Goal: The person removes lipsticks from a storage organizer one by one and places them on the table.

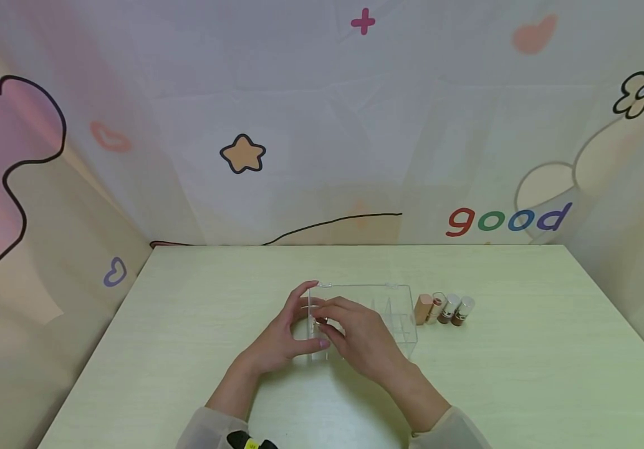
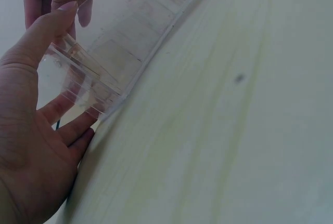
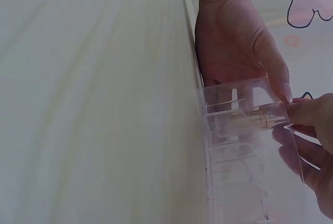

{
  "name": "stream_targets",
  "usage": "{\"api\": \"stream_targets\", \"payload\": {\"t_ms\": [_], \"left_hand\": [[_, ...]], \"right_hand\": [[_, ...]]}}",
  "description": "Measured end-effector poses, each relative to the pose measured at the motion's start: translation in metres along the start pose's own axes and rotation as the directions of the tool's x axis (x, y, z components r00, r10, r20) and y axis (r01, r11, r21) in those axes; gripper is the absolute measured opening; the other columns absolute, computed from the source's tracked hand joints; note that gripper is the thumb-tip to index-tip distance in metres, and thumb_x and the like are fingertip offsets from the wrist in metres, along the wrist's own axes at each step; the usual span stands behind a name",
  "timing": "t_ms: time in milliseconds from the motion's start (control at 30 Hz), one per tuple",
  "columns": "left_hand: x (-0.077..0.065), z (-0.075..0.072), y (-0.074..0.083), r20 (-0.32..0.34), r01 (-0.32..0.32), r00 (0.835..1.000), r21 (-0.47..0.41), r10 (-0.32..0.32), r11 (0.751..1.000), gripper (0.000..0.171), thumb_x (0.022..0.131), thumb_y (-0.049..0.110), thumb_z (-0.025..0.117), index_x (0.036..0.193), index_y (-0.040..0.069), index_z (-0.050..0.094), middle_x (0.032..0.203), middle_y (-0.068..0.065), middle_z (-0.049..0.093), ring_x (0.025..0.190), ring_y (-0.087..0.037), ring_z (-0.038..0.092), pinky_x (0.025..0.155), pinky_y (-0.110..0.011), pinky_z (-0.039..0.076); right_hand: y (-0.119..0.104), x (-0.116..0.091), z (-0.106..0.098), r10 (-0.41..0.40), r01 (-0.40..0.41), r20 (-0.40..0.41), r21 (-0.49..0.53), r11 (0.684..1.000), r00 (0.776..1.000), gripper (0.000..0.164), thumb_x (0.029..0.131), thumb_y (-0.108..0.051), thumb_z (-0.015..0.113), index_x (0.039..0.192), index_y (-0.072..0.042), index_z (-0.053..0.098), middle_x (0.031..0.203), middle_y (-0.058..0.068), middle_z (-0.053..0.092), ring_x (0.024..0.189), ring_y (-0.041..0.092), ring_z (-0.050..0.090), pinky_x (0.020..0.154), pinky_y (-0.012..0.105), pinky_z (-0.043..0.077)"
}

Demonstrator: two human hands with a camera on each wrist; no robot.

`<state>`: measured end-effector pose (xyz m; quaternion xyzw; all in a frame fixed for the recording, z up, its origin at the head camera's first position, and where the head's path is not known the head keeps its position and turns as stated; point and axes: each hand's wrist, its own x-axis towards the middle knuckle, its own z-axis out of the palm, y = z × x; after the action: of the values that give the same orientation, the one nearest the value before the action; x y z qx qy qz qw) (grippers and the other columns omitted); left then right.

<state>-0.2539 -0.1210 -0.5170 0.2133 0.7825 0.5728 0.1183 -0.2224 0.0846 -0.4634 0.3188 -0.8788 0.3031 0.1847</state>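
Observation:
A clear plastic organizer box [image 1: 402, 323] with divided compartments stands on the table. My left hand [image 1: 279, 340] grips its left end, thumb on the near side and fingers spread around the far side. Over the end compartment, my right hand [image 1: 362, 340] pinches a small lipstick tube [image 1: 320, 320] between thumb and fingers. In the right wrist view, the clear lipstick tube with a gold band [image 3: 264, 120] shows through the box wall, inside the end compartment. The left wrist view shows the left thumb close to the right fingertips at the box's top edge.
To the right of the box stand several small cosmetic tubes: a peach one [image 1: 423, 309], a clear one with a reddish-brown inside [image 1: 436, 308], and silver-capped dark ones [image 1: 448, 309]. Patterned cloth [image 1: 322, 125] walls the table at the back and sides.

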Motion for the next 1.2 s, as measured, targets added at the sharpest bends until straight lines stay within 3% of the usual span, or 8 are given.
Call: {"api": "stream_targets", "payload": {"t_ms": [300,967,1200], "left_hand": [[0.000,0.001,0.002,0.002,-0.009,1.000,-0.005,0.009,1.000,0.099,0.085,0.035,0.087,0.158,0.050,0.022,0.152,0.010,0.046,0.149,-0.020,0.041,0.123,-0.064,0.022],[0.000,0.001,0.002,0.007,-0.009,1.000,0.011,0.009,1.000,0.101,0.086,0.032,0.086,0.161,0.041,0.019,0.153,0.007,0.045,0.149,-0.023,0.042,0.121,-0.066,0.025],[-0.001,0.001,0.001,0.003,-0.007,1.000,0.011,0.007,1.000,0.101,0.085,0.034,0.087,0.159,0.049,0.020,0.151,0.009,0.046,0.146,-0.020,0.045,0.120,-0.064,0.027]], "right_hand": [[-0.001,0.002,-0.003,-0.007,0.008,-0.034,0.014,1.000,0.999,0.026,0.088,-0.008,0.082,0.113,-0.016,0.078,0.117,-0.006,0.075,0.108,0.011,0.073,0.089,0.031,0.060],[0.000,0.004,-0.015,-0.028,0.031,-0.117,0.022,0.999,0.993,0.024,0.088,-0.008,0.083,0.111,-0.014,0.079,0.110,-0.006,0.076,0.104,0.010,0.074,0.085,0.027,0.060],[0.000,0.005,-0.022,-0.012,0.014,-0.121,0.019,1.000,0.993,0.022,0.090,-0.011,0.081,0.112,-0.015,0.079,0.112,-0.007,0.076,0.104,0.010,0.074,0.085,0.027,0.061]]}}
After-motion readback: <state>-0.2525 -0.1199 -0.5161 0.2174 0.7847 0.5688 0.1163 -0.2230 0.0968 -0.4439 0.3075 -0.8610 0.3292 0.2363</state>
